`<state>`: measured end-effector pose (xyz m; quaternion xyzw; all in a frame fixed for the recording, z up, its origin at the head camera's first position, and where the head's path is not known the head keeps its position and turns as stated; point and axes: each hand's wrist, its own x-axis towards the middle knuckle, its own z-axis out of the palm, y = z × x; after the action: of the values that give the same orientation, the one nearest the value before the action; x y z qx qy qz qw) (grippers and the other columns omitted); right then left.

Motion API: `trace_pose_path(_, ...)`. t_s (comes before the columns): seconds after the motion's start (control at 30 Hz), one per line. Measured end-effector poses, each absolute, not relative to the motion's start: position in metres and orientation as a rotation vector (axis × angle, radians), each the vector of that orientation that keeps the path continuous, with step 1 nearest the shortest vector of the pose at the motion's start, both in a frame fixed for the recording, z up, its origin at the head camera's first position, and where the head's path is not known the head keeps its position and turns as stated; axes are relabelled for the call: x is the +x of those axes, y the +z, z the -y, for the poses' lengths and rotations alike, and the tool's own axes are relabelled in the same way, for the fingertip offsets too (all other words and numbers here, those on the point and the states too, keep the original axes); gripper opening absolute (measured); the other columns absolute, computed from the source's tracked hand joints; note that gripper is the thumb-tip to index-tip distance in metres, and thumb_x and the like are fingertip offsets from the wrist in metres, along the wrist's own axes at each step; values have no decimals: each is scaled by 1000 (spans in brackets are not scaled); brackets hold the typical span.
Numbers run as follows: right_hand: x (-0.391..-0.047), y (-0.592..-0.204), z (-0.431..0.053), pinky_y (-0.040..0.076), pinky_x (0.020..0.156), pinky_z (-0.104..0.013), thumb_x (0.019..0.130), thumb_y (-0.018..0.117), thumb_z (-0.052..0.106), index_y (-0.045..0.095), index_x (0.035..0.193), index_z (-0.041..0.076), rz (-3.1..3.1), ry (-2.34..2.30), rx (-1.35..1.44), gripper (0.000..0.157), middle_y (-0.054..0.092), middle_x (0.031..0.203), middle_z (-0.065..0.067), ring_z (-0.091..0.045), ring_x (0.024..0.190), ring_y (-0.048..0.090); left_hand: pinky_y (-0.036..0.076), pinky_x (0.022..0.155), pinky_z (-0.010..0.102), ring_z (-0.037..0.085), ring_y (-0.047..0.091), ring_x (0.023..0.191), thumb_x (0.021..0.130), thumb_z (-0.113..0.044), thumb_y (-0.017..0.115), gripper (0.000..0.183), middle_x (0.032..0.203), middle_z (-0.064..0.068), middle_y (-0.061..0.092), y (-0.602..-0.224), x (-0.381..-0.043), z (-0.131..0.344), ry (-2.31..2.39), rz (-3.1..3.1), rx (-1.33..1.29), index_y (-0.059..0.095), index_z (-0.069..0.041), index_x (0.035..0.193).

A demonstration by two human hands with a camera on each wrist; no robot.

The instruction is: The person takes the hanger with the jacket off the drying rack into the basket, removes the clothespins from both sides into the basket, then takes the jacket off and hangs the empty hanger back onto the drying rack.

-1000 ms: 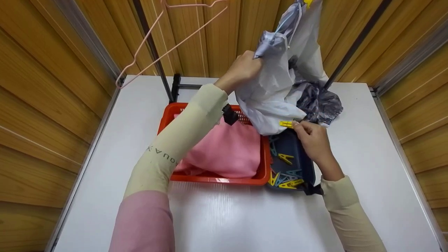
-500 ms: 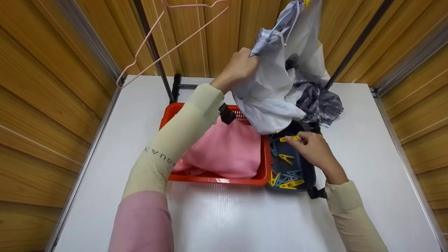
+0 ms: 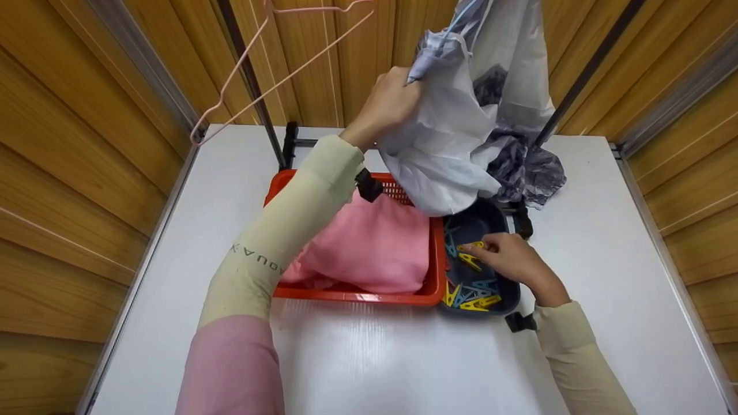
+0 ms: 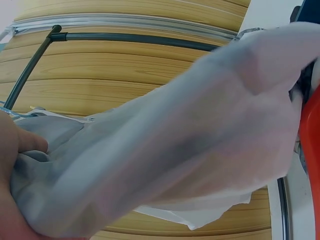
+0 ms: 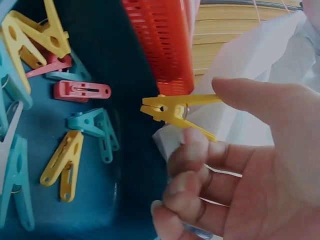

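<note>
My left hand [image 3: 393,99] grips the bunched top of a thin white and dark-grey garment [image 3: 441,135], which hangs down over the baskets. A light blue hanger [image 3: 459,19] shows at its top edge. In the left wrist view the cloth [image 4: 165,150] fills most of the picture, with fingers at its left end. Over the dark blue tray [image 3: 510,288], my right hand [image 3: 513,259] pinches a yellow clothespin [image 5: 175,107] between thumb and fingers. Below it, several yellow, teal and red clothespins [image 5: 65,162] lie in the tray.
A red basket [image 3: 357,298] holding folded pink cloth [image 3: 375,248] stands left of the tray. An unfilled pink hanger [image 3: 300,69] hangs at upper left. Black rack poles [image 3: 248,75] rise at the back of the white table [image 3: 375,363], in front of wood-patterned walls.
My right hand has moved down from the garment's lower edge to over the tray, with the yellow clothespin in it. My left hand has shifted slightly up and left with the garment.
</note>
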<state>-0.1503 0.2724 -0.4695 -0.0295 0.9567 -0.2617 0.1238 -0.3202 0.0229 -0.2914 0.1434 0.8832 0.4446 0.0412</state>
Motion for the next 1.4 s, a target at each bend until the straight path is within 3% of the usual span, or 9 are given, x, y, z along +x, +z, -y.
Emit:
trace_pose_path(0.23, -149, -479, -276, 35, 47, -28, 84, 55, 52, 56, 66, 13, -2717, -693, -128, 42, 51, 57, 3, -13, 49, 44, 35, 62, 25, 14, 44, 72, 93, -18, 37, 20, 73, -1, 41, -290, -320, -16, 1342, -2763, 469, 47, -16, 76)
trace_pose_path(0.37, -148, -484, -277, 37, 48, -27, 83, 57, 51, 57, 66, 14, -2708, -674, -133, 41, 53, 58, 2, -13, 51, 46, 34, 63, 26, 14, 44, 75, 91, -19, 38, 17, 77, 0, 44, -291, -321, -11, 1314, -2808, 474, 49, -16, 77)
trace_pose_path(0.57, -148, -490, -278, 39, 52, -27, 83, 59, 50, 61, 71, 13, -2679, -665, -155, 39, 58, 62, 1, -12, 54, 50, 35, 66, 25, 14, 45, 79, 92, -19, 39, 16, 86, 1, 49, -292, -322, -2, 1297, -2828, 480, 54, -16, 89)
trace_pose_path(0.77, -149, -494, -277, 47, 62, -28, 83, 61, 44, 66, 86, 11, -2649, -702, -213, 34, 67, 76, -1, -10, 66, 58, 35, 67, 25, 13, 45, 80, 93, -24, 40, 18, 87, 1, 48, -295, -321, 3, 1258, -2865, 525, 56, -17, 100)
trace_pose_path(0.97, -150, -497, -279, 49, 66, -31, 82, 64, 39, 65, 91, 8, -2643, -718, -212, 32, 68, 82, -3, -11, 73, 61, 36, 72, 25, 12, 45, 86, 93, -25, 41, 32, 95, 0, 49, -299, -319, 9, 1213, -2866, 566, 54, -20, 122)
trace_pose_path(1.2, -149, -497, -280, 48, 65, -30, 82, 64, 37, 65, 88, 10, -2649, -718, -209, 28, 67, 80, -1, -11, 70, 60, 38, 76, 28, 13, 46, 88, 93, -24, 42, 31, 99, 1, 52, -306, -317, 16, 1192, -2875, 601, 53, -19, 120)
trace_pose_path(1.4, -149, -498, -282, 45, 61, -28, 82, 63, 42, 64, 84, 12, -2648, -717, -179, 30, 65, 75, 1, -10, 64, 56, 42, 90, 30, 9, 51, 102, 92, -25, 42, 37, 117, -1, 58, -311, -315, 22, 1146, -2911, 650, 49, -21, 129)
